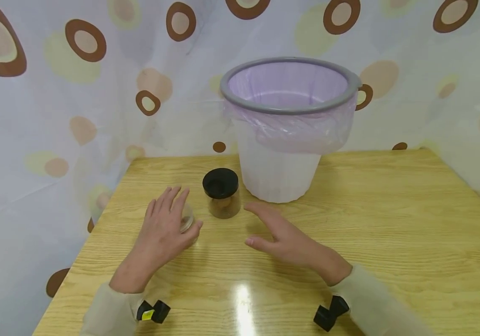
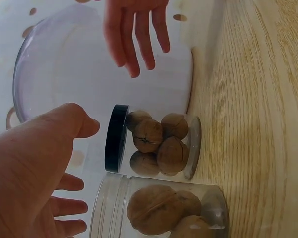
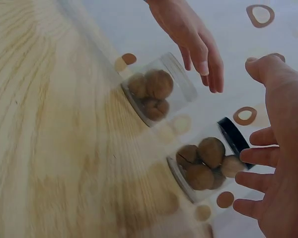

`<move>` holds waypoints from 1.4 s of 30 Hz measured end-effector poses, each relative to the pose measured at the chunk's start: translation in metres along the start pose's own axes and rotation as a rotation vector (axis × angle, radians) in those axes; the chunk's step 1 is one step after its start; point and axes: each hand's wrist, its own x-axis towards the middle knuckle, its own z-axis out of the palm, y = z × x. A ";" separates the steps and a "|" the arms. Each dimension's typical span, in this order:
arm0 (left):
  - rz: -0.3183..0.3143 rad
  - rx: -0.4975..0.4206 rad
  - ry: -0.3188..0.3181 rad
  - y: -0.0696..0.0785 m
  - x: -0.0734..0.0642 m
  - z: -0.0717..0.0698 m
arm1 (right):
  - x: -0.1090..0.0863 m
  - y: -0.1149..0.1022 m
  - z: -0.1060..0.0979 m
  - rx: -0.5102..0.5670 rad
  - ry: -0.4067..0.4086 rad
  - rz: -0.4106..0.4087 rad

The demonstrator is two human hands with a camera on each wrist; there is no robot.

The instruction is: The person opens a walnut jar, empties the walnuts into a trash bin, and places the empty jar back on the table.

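An unlidded clear jar [image 1: 187, 222] with several walnuts inside stands upright on the table, partly hidden in the head view by my left hand [image 1: 162, 233]. The left fingers are spread above its mouth; the wrist views show them apart from the glass. Behind it and to the right is a second clear jar [image 1: 224, 206], closed by a black lid [image 1: 221, 183]. Several walnuts [image 2: 149, 136] fill it. To the right of this jar hovers my right hand [image 1: 286, 240], thumb and fingers apart, holding nothing.
A white bin [image 1: 279, 175] with a grey rim [image 1: 290, 111] and a thin purplish liner [image 1: 307, 135] stands at the back of the wooden table [image 1: 391, 233]. Patterned cloth [image 1: 97, 88] hangs behind and at both sides.
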 end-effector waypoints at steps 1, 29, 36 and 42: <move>0.003 0.002 0.005 -0.001 0.000 0.000 | 0.003 -0.001 0.003 0.009 -0.007 0.001; -0.053 -0.022 0.024 -0.007 0.005 0.000 | 0.067 -0.019 0.075 0.142 -0.138 0.028; -0.029 -0.053 0.002 -0.010 0.007 -0.005 | 0.081 -0.015 0.092 0.216 -0.115 0.051; 0.000 -0.075 0.016 -0.013 0.006 -0.007 | 0.095 -0.012 0.104 0.299 -0.064 0.025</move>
